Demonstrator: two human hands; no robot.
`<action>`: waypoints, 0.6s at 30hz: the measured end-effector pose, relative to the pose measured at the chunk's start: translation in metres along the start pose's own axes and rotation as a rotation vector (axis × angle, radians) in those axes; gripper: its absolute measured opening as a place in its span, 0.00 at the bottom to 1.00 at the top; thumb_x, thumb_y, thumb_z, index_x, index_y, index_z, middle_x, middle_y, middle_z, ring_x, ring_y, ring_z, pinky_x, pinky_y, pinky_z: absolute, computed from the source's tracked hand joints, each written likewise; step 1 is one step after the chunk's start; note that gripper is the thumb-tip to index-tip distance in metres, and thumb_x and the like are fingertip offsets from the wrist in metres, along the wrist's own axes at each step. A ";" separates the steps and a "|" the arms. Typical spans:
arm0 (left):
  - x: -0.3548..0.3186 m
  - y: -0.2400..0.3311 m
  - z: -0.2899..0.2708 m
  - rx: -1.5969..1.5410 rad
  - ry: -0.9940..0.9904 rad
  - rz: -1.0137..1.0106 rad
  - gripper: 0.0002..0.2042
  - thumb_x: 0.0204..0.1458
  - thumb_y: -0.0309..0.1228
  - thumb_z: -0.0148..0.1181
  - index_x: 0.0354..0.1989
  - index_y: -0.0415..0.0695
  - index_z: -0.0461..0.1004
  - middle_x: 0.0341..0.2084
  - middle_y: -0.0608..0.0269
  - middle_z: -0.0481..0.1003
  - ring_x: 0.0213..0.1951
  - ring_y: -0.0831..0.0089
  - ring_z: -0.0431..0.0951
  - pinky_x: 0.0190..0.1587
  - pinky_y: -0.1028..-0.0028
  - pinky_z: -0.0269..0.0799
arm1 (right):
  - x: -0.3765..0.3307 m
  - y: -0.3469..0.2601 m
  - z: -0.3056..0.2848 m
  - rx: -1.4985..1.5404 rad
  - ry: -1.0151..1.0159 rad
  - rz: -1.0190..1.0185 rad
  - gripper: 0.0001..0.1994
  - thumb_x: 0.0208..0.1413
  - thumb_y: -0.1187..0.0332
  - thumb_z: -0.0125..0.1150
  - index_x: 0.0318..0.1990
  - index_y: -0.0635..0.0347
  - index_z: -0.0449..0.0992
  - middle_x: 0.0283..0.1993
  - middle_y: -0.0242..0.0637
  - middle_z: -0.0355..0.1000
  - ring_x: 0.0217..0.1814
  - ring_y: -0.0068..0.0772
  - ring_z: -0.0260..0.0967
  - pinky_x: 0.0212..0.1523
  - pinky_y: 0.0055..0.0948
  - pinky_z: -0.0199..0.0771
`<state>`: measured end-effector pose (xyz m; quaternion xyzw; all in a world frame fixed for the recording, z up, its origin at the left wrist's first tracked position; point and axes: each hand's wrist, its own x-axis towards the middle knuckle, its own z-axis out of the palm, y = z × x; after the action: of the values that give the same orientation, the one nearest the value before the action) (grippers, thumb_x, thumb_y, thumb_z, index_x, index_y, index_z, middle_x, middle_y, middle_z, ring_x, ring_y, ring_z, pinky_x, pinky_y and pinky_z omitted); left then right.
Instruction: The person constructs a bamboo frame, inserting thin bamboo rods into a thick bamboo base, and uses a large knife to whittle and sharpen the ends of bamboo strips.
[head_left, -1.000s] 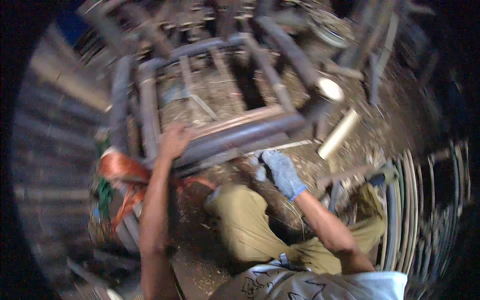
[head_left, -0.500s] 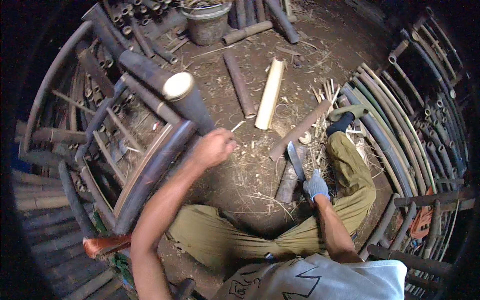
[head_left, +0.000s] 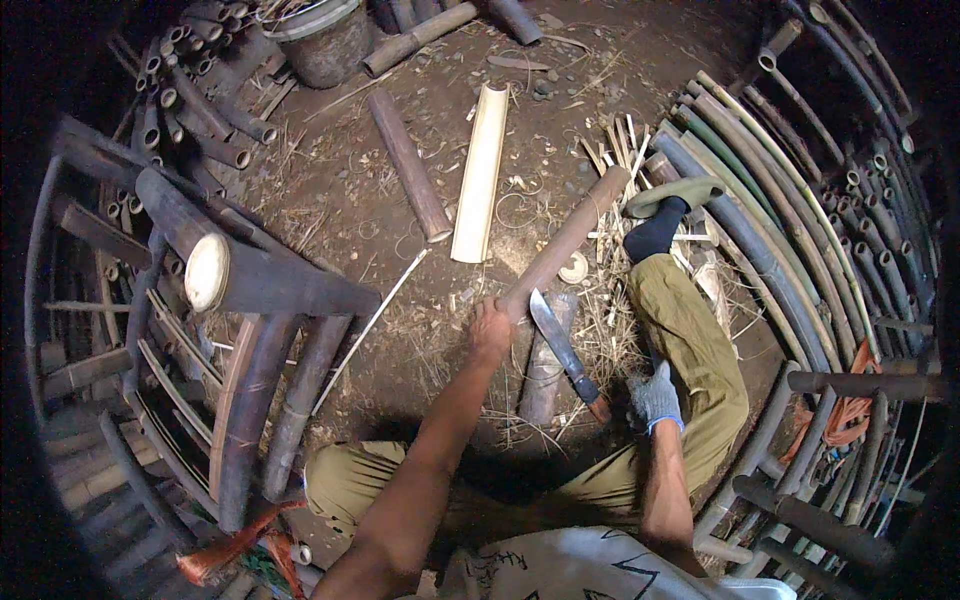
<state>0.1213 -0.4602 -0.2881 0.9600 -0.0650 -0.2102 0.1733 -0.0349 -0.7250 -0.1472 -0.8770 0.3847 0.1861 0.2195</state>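
Note:
My bare left hand (head_left: pixel 491 328) is closed around the near end of a brown bamboo piece (head_left: pixel 565 245), which slants away to the right. Just right of that hand, a machete (head_left: pixel 562 342) rests across a short round block (head_left: pixel 548 372), its blade pointing away and its handle toward me. My right hand (head_left: pixel 656 397), in a grey knit glove, is beside the handle but apart from it. Its fingers look loosely spread, partly lost in shadow. A pale split bamboo half (head_left: pixel 480 175) and a dark bamboo tube (head_left: pixel 410 165) lie farther off.
Thick bamboo framework (head_left: pixel 285 280) stands at my left, a thin pale strip (head_left: pixel 368 330) beside it. Long bamboo poles (head_left: pixel 745 230) line the right, past my outstretched leg (head_left: pixel 685 350). Split sticks (head_left: pixel 620 150) and shavings litter the ground. A bucket (head_left: pixel 320 45) stands far left.
My left hand has moved right from beside the framework and taken the brown bamboo piece. My right hand has let go of the machete, now lying on the block. The view has shifted.

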 end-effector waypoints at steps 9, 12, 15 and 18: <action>0.027 -0.002 0.012 0.084 -0.098 0.055 0.31 0.43 0.37 0.66 0.57 0.35 0.68 0.59 0.48 0.63 0.58 0.47 0.66 0.61 0.57 0.65 | 0.004 -0.025 0.089 -0.392 -0.145 -0.259 0.16 0.52 0.65 0.59 0.46 0.64 0.76 0.45 0.54 0.75 0.48 0.52 0.76 0.51 0.46 0.76; 0.022 -0.020 -0.004 0.032 -0.026 -0.038 0.34 0.40 0.40 0.70 0.55 0.35 0.68 0.53 0.43 0.69 0.54 0.48 0.71 0.59 0.56 0.65 | 0.000 -0.030 0.088 -0.260 -0.146 -0.238 0.16 0.51 0.65 0.60 0.46 0.65 0.76 0.46 0.54 0.75 0.49 0.54 0.76 0.50 0.46 0.76; -0.016 0.003 -0.030 -0.073 -0.074 -0.036 0.40 0.43 0.43 0.71 0.62 0.36 0.61 0.57 0.42 0.64 0.56 0.46 0.69 0.61 0.57 0.65 | -0.020 -0.027 0.059 -0.037 -0.137 -0.081 0.23 0.44 0.59 0.65 0.47 0.63 0.72 0.47 0.55 0.75 0.50 0.57 0.74 0.52 0.47 0.74; -0.014 0.006 -0.021 -0.001 -0.035 0.002 0.30 0.48 0.38 0.65 0.58 0.37 0.62 0.55 0.44 0.63 0.55 0.44 0.70 0.56 0.54 0.71 | -0.055 -0.055 0.016 0.082 -0.134 -0.033 0.26 0.43 0.59 0.66 0.49 0.64 0.70 0.47 0.55 0.76 0.51 0.56 0.74 0.54 0.46 0.71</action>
<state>0.1168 -0.4566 -0.2627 0.9560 -0.0691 -0.2268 0.1727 -0.0301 -0.6507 -0.1199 -0.8591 0.3618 0.2251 0.2835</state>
